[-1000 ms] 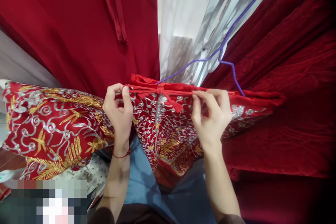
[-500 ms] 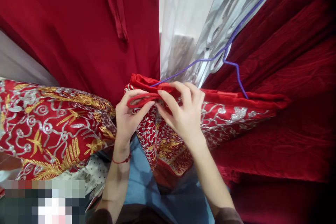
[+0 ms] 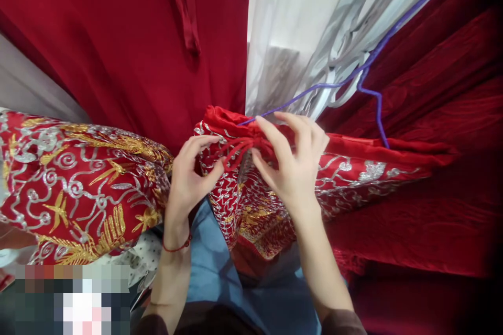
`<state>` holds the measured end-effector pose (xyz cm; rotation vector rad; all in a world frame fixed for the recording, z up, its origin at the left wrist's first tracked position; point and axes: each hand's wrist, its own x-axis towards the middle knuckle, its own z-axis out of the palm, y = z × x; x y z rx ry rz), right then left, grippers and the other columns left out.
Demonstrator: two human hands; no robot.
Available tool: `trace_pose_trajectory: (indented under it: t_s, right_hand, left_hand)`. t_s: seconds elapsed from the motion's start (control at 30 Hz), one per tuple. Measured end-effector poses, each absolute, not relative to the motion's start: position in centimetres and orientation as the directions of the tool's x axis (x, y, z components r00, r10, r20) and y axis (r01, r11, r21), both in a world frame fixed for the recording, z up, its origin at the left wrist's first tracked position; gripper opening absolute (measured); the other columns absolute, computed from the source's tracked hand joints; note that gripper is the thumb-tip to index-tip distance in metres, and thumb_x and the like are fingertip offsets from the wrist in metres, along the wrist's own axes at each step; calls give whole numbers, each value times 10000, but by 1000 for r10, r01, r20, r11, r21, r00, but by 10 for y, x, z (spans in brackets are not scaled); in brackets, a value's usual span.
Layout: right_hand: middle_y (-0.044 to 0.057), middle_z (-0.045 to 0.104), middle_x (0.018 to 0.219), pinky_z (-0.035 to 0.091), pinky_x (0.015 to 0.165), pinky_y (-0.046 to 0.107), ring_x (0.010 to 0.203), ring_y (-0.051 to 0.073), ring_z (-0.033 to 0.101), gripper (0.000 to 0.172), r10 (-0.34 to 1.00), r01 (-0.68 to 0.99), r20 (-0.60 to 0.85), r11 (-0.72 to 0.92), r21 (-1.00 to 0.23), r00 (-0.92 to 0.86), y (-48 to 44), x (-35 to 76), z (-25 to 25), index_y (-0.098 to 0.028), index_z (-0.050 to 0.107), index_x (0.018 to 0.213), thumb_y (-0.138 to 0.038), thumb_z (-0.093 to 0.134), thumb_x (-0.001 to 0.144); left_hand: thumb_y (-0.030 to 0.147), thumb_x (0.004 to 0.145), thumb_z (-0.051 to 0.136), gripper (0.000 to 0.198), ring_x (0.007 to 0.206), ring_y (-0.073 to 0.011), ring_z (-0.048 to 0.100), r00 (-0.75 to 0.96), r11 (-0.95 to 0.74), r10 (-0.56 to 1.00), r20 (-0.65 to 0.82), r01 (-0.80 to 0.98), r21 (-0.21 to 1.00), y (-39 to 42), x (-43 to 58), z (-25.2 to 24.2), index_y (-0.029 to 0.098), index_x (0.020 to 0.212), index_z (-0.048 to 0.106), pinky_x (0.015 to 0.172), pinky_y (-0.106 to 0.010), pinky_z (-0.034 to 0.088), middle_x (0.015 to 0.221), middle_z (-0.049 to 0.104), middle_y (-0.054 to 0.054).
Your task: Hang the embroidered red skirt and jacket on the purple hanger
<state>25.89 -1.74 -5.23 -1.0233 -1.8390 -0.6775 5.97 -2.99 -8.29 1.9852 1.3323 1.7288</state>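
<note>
A red garment (image 3: 353, 170) with silver and gold embroidery hangs folded over a purple hanger (image 3: 373, 94). Thin red cords (image 3: 238, 147) gather at its top edge, in the middle. My left hand (image 3: 188, 180) pinches the left ends of the cords between thumb and fingers. My right hand (image 3: 294, 165) is closed on the cords from the right, its index finger stretched over them. A red string bracelet sits on my left wrist.
More embroidered red cloth (image 3: 78, 183) bulges at the left. Plain red fabric (image 3: 129, 42) hangs behind, dark red velvet (image 3: 440, 89) fills the right. A clear plastic cover (image 3: 314, 26) hangs at top centre. Blue cloth (image 3: 220, 272) lies below my forearms.
My hands, a second ago apart with the cords stretched straight, have come together at the centre; the cords now bunch into loops between my fingers. The view has shifted slightly.
</note>
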Motion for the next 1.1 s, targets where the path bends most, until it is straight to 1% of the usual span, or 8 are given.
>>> trace_pose_trajectory:
  t_s: [0.17, 0.27, 0.47, 0.67, 0.77, 0.9, 1.0, 1.1]
  right_hand:
    - [79, 613, 1022, 470, 848, 390, 952, 231, 577, 331, 224, 842, 969, 538, -38, -100, -28, 262, -72, -239, 611, 1151, -280, 719, 841]
    - [75, 609, 952, 486, 753, 334, 868, 201, 582, 220, 286, 833, 955, 546, -92, -82, -26, 261, -83, -207, 620, 1060, -260, 700, 862]
    - [67, 645, 913, 487, 727, 302, 815, 170, 601, 84, 342, 815, 933, 570, -107, -116, -25, 257, -83, -192, 638, 1002, -190, 610, 924]
    - [46, 651, 825, 449, 672, 289, 724, 149, 559, 41, 349, 759, 904, 650, -44, -246, -34, 261, -79, -186, 620, 901, -150, 600, 904]
    - [0, 578, 689, 386, 583, 276, 613, 126, 464, 117, 308, 708, 903, 706, -6, -300, -37, 266, -82, -198, 559, 777, -112, 580, 853]
    - [-50, 368, 550, 262, 497, 286, 514, 114, 275, 237, 269, 679, 906, 734, 26, -326, -43, 277, -88, -230, 403, 611, -86, 516, 761]
    - [-54, 288, 535, 234, 492, 295, 493, 111, 233, 255, 376, 663, 871, 744, -80, -317, -45, 284, -88, -233, 333, 579, -115, 480, 750]
    - [-33, 470, 612, 336, 518, 272, 520, 104, 412, 171, 574, 652, 794, 683, -329, -201, -43, 285, -82, -217, 478, 684, -201, 506, 852]
  left_hand:
    - [209, 749, 734, 548, 1186, -247, 615, 165, -656, 737, 655, 405, 637, -34, 70, -71, 245, 1276, 587, 1084, -433, 466, 1285, 655, -70]
    - [236, 762, 728, 531, 1193, -252, 618, 208, -662, 747, 631, 308, 683, -36, 79, -65, 246, 1275, 591, 1085, -424, 463, 1311, 654, -73]
    - [401, 835, 721, 270, 856, -156, 684, -12, -576, 805, 593, 228, 785, -26, 109, -61, 204, 1015, 683, 836, -275, 543, 963, 752, -30]
    - [437, 901, 651, 239, 716, -110, 633, -148, -533, 815, 561, 191, 824, -22, 123, -65, 202, 903, 696, 697, -218, 513, 823, 727, 8]
    - [447, 895, 660, 247, 675, -101, 605, -170, -529, 812, 559, 192, 827, -24, 123, -67, 203, 881, 695, 657, -211, 495, 778, 705, 17]
    - [458, 910, 639, 259, 705, -109, 620, -169, -533, 812, 559, 177, 827, -20, 122, -68, 207, 904, 701, 693, -225, 505, 790, 711, 8]
    - [469, 908, 641, 271, 723, -115, 632, -105, -534, 830, 548, 135, 834, -17, 118, -68, 207, 915, 711, 713, -237, 510, 806, 719, 0]
    - [480, 898, 653, 280, 721, -119, 631, -32, -521, 849, 527, 114, 846, -19, 112, -69, 209, 926, 716, 702, -243, 512, 826, 721, -5]
